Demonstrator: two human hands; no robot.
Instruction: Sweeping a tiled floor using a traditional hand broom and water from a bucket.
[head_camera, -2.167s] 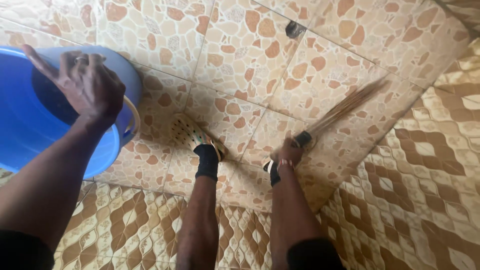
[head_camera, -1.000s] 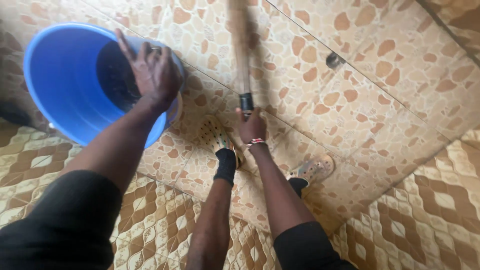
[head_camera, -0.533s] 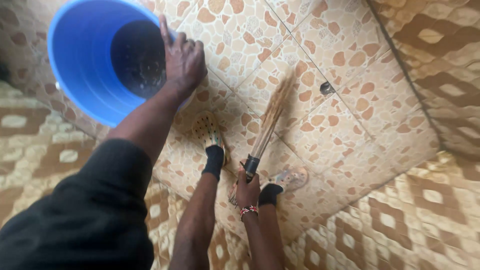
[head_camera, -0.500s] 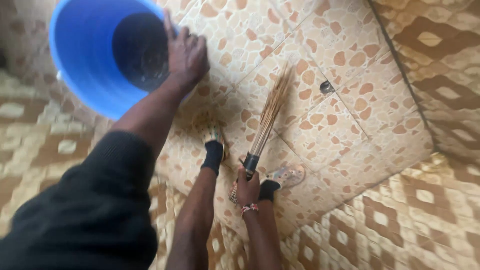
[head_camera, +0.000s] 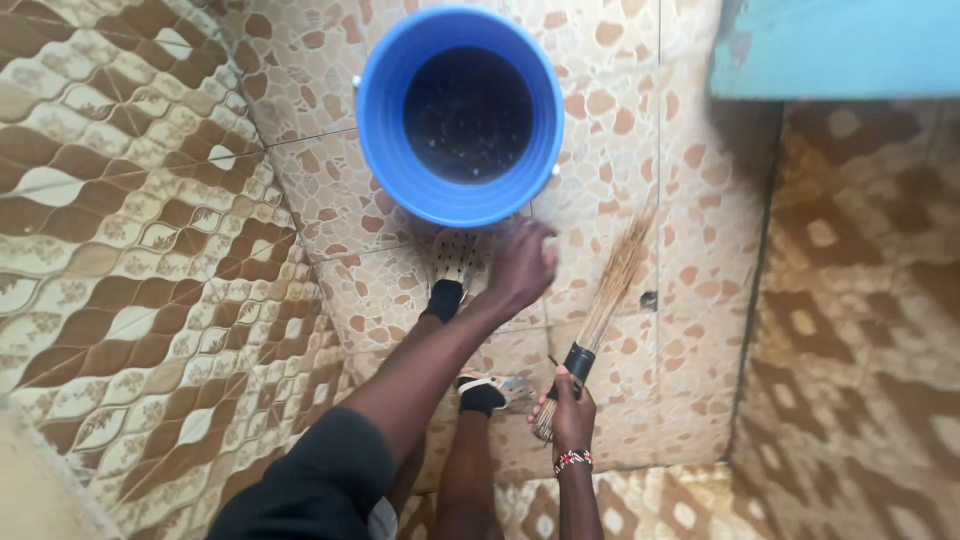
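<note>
A blue plastic bucket (head_camera: 460, 120) stands upright on the tiled floor, its dark inside showing. My left hand (head_camera: 522, 264) hovers just below its rim, off the bucket, fingers loosely curled around nothing. My right hand (head_camera: 572, 415), with a beaded wristband, grips the dark-bound end of a straw broom (head_camera: 612, 290). The bristles point up and away over the floor tiles. My two feet in perforated slippers (head_camera: 457, 258) stand below the bucket.
Brown patterned wall tiles (head_camera: 140, 250) rise on the left and right. A light blue door or panel (head_camera: 840, 45) fills the top right corner. A small floor drain (head_camera: 650, 299) sits just right of the broom bristles.
My left hand has let go of the bucket rim and pulled back. The bucket now stands upright ahead of my feet. The view has turned, and the broom stays in my right hand.
</note>
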